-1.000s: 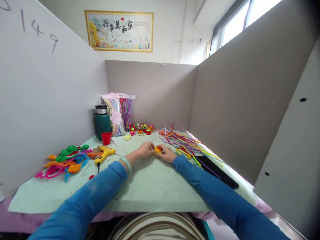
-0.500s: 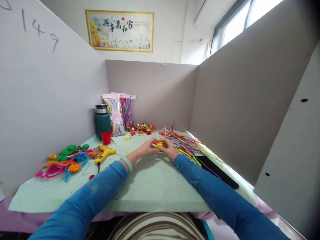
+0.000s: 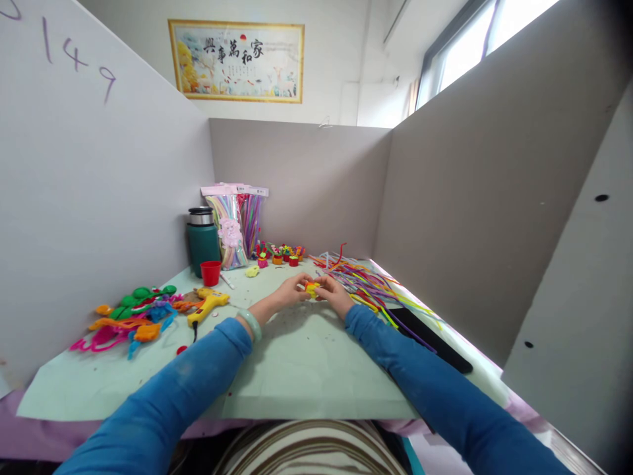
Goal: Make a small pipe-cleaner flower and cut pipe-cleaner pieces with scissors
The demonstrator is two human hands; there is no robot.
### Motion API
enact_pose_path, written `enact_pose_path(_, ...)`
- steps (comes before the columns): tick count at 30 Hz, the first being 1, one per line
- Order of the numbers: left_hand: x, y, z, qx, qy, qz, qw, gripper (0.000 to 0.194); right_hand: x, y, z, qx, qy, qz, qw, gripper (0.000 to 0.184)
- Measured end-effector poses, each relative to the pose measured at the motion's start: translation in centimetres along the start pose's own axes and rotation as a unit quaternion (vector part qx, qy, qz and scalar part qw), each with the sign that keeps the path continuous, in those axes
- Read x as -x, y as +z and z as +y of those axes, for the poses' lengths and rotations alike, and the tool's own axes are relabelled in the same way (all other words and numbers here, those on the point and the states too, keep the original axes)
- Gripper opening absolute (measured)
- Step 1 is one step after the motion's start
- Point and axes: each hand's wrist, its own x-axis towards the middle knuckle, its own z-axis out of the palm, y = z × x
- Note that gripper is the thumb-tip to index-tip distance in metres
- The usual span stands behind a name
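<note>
Between my fingertips, above the middle of the table, is a small yellow and orange piece of pipe-cleaner craft [image 3: 312, 288]. My left hand [image 3: 291, 290] pinches it from the left, fingers closed. From the other side, the fingers of my right hand [image 3: 335, 293] are closed on the same piece. Its exact shape is too small to make out, and my fingers cover part of it. Just right of my right hand lies a loose pile of coloured pipe cleaners [image 3: 366, 280].
Left of my arms lie a yellow glue gun [image 3: 211, 303] and a heap of coloured pipe-cleaner pieces [image 3: 131, 315]. Behind them stand a red cup [image 3: 210, 273], a green bottle [image 3: 202, 247] and bagged pipe cleaners [image 3: 230, 231]. Small finished pots [image 3: 284, 254] line the back; a black strip [image 3: 440, 346] lies right.
The yellow and orange piece has turned in my fingers and shifted slightly left, and more of its yellow side shows. Both hands stay in nearly the same place.
</note>
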Motion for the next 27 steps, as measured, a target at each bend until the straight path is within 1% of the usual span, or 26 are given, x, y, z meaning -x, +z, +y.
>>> enact_pose_path(4, 0.4, 0.2, 0.4, 0.057, -0.022, -0.025, 0.998, 0.042, 0.1, 0.2, -0.1, 0.004, -0.015, 0.008, 1.0, 0.038)
enact_pose_path(9, 0.6, 0.2, 0.5, 0.113, -0.041, -0.02, 0.993, 0.047, 0.0, 0.4, 0.0, 0.024, -0.036, 0.018, 0.999, 0.036)
enact_pose_path(12, 0.6, 0.1, 0.5, 0.136, -0.061, -0.011, 0.989, 0.043, 0.0, 0.5, 0.2, 0.043, -0.055, 0.018, 0.997, 0.033)
enact_pose_path(18, 0.8, 0.2, 1.2, 0.131, -0.1, 0.006, 0.986, 0.032, 0.0, 0.5, 0.8, 0.109, -0.086, 0.008, 0.99, 0.028)
enact_pose_path(21, 0.9, 0.5, 1.7, 0.121, -0.109, 0.014, 0.987, 0.028, 0.0, 0.5, 1.1, 0.138, -0.099, 0.002, 0.985, 0.026)
enact_pose_path(27, 0.9, 0.6, 2.0, 0.116, -0.132, 0.03, 0.984, 0.022, 0.1, 0.7, 1.0, 0.168, -0.111, 0.005, 0.98, 0.021)
